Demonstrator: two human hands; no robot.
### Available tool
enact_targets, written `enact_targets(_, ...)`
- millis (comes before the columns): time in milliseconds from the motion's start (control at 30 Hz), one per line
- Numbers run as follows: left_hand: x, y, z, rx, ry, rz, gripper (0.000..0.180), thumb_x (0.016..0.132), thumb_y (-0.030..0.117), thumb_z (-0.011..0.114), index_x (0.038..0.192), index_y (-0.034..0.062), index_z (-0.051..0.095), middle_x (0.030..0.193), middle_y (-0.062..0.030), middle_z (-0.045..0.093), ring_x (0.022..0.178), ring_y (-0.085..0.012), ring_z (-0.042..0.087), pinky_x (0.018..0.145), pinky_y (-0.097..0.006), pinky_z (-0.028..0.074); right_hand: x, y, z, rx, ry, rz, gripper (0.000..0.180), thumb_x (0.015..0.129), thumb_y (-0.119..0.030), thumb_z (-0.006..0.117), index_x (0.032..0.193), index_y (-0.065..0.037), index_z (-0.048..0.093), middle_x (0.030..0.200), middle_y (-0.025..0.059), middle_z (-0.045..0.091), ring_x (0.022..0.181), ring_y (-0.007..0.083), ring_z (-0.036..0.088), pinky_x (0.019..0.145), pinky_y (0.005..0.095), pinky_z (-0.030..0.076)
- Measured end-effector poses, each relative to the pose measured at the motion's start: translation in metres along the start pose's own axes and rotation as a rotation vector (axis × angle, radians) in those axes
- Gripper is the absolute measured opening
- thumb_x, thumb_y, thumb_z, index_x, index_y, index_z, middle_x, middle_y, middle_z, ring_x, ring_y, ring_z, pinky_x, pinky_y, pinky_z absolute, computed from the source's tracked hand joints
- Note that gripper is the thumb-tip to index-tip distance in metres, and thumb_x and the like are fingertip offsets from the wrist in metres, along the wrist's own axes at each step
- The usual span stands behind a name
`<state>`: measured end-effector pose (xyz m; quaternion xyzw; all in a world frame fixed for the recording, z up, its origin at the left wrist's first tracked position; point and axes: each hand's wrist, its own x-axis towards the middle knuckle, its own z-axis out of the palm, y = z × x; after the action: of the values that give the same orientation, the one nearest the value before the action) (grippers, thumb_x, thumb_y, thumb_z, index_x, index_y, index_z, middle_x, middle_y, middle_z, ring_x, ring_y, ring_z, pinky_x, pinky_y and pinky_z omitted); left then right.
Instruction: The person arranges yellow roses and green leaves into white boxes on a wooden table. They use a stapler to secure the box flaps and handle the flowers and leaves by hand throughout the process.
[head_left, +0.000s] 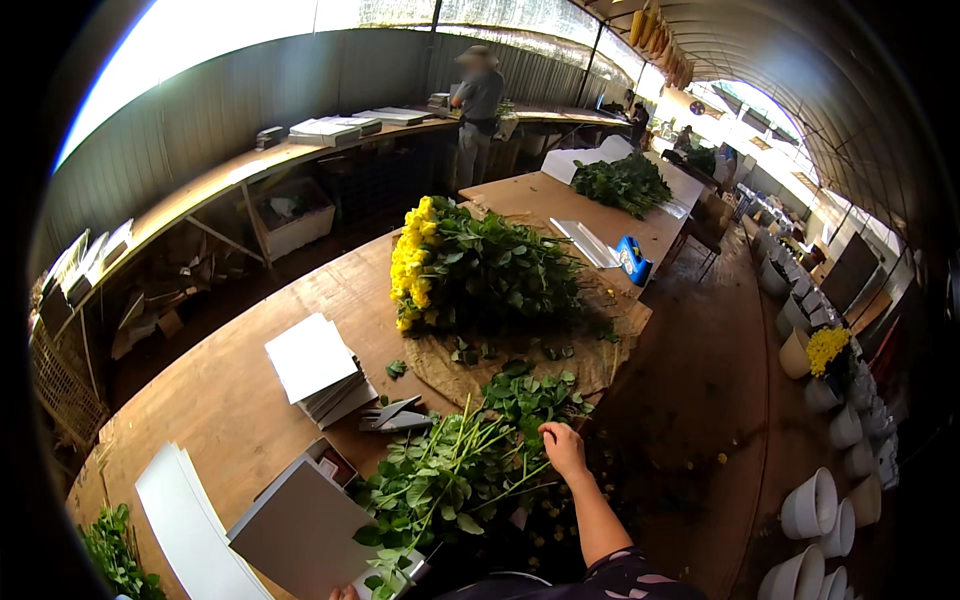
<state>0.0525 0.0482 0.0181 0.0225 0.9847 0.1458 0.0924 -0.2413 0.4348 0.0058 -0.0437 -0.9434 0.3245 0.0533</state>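
Note:
My right hand point(566, 450) is closed, with curled fingers at the edge of a pile of green leafy stems point(440, 470) on the near part of the table. What lies between its fingers is too small to make out. Only a bit of my left hand point(343, 593) shows at the lower edge, beside a grey-white cardboard piece point(310, 530); its fingers are mostly cut off. Beyond the pile, a big bunch of yellow roses point(415, 265) lies on brown sacking point(430, 365), heads to the left. A grey stapler-like tool point(398, 415) rests left of the leaves.
A stack of white cards point(312, 360) and long white sheets point(195, 520) lie on the wooden table point(230, 400). A blue tool point(632, 260) sits at its right edge. White buckets point(810, 505) line the right side. A person point(478, 110) stands at the back bench.

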Motion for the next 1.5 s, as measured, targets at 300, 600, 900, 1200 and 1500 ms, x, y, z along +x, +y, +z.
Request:
enact_targets(300,0.003,-0.009,0.008,-0.004,0.037,0.015,0.050,0.063,0.019,0.066,0.108,0.0087,0.047,0.127,-0.0128,0.037,0.117,-0.0356,0.032,0.088,-0.049,0.034,-0.018,0.013,0.020,0.059,-0.058,0.025,0.016,0.080,-0.013,0.051,0.091,-0.007,0.060,0.090,0.0108,0.057,0.082,0.0271,0.056,0.073,0.0353,0.044)
enact_targets(600,0.003,0.014,-0.022,-0.066,0.018,-0.006,0.043,0.068,0.017,0.060,0.108,0.0082,0.047,0.126,-0.0139,0.038,0.116,-0.0362,0.033,0.088,-0.050,0.034,0.070,-0.107,-0.066,0.123,0.123,-0.392,0.059,0.084,-0.016,0.049,0.134,-0.008,0.019,0.061,0.0064,0.060,0.053,0.0220,0.058,0.051,0.0349,0.045)
enact_targets(900,0.008,0.005,-0.004,-0.028,0.032,-0.007,0.040,0.071,0.025,0.060,0.107,0.0117,0.046,0.127,-0.0119,0.037,0.117,-0.0356,0.031,0.086,-0.053,0.034,0.168,-0.280,-0.161,-0.122,0.158,-0.447,0.074,0.077,-0.024,0.048,0.136,-0.008,0.006,0.075,0.0102,0.064,0.077,0.0268,0.061,0.076,0.0374,0.046)
enact_targets(1200,0.008,0.006,-0.005,-0.088,0.010,-0.046,0.044,0.070,0.023,0.060,0.110,0.0112,0.045,0.127,-0.0096,0.038,0.119,-0.0342,0.030,0.088,-0.053,0.033,0.173,-0.342,-0.169,-0.310,0.147,-0.334,0.080,0.073,-0.015,0.047,0.136,-0.008,-0.002,0.086,0.0105,0.062,0.080,0.0219,0.060,0.079,0.0329,0.045)
enact_targets(1500,0.008,0.004,-0.004,-0.014,0.004,-0.022,0.049,0.067,0.023,0.062,0.112,0.0096,0.044,0.126,-0.0086,0.038,0.119,-0.0329,0.030,0.091,-0.051,0.032,0.165,-0.342,-0.182,-0.350,0.111,-0.282,0.091,0.069,-0.009,0.056,0.136,-0.008,-0.006,0.099,0.0146,0.057,0.089,0.0257,0.058,0.082,0.0351,0.044)
